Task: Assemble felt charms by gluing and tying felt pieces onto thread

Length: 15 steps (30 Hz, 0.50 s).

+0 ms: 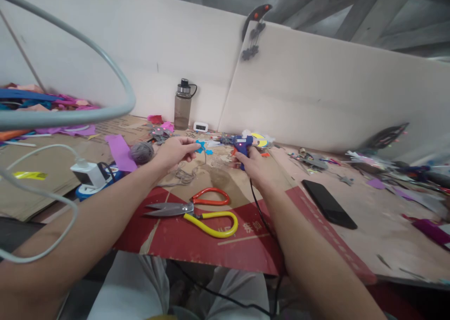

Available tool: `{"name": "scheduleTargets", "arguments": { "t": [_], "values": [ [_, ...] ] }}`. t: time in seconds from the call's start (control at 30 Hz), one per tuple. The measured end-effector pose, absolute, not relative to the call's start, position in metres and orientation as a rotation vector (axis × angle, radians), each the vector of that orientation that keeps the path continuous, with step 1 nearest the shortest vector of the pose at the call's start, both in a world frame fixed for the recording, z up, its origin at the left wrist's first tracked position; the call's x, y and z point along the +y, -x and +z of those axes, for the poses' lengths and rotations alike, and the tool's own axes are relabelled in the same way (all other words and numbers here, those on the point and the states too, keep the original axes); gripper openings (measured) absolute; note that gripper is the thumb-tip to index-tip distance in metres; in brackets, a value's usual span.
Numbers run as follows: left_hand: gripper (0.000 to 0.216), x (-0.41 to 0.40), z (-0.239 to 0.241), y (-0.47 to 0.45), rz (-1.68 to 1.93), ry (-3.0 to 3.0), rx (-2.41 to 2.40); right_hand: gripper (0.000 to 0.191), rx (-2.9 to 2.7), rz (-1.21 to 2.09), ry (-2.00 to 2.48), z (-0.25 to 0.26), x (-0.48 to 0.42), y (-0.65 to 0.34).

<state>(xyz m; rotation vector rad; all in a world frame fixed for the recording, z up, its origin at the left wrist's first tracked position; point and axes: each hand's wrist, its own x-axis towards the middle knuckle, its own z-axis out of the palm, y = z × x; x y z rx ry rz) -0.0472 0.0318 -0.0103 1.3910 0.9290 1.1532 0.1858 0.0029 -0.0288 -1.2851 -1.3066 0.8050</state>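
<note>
My left hand [180, 150] pinches a small bright-blue flower-shaped cutout [201, 147], with a thin grey strand hanging below it. My right hand [250, 163] is wrapped round the handle of a blue glue gun [242, 145], whose nozzle points left toward the cutout, apart from it. A black cord runs from the glue gun down past the table's front edge. Between my forearms lie large scissors [191, 211] with one red and one yellow handle, blades to the left. Loose grey yarn [183, 175] lies below my left hand.
A water bottle [183, 105] and a small white digital clock [200, 126] stand at the back. A grey yarn ball [142, 152] and a power strip with a white charger [89, 174] are left. A black phone [328, 204] lies right. A pale cable [116, 71] loops across the upper left.
</note>
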Motion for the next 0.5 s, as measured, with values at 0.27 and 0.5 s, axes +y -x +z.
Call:
{"name": "scheduleTargets", "arguments": {
  "t": [0.27, 0.5],
  "values": [
    [0.017, 0.033, -0.012, 0.050, 1.210, -1.417, 0.996, 0.019, -1.538, 0.757, 1.072, -0.012, -0.024, -0.161],
    [0.019, 0.035, -0.013, 0.051, 1.224, -1.450, 1.022, 0.029, -1.619, 0.637, 1.069, -0.016, -0.023, -0.159]
  ]
}}
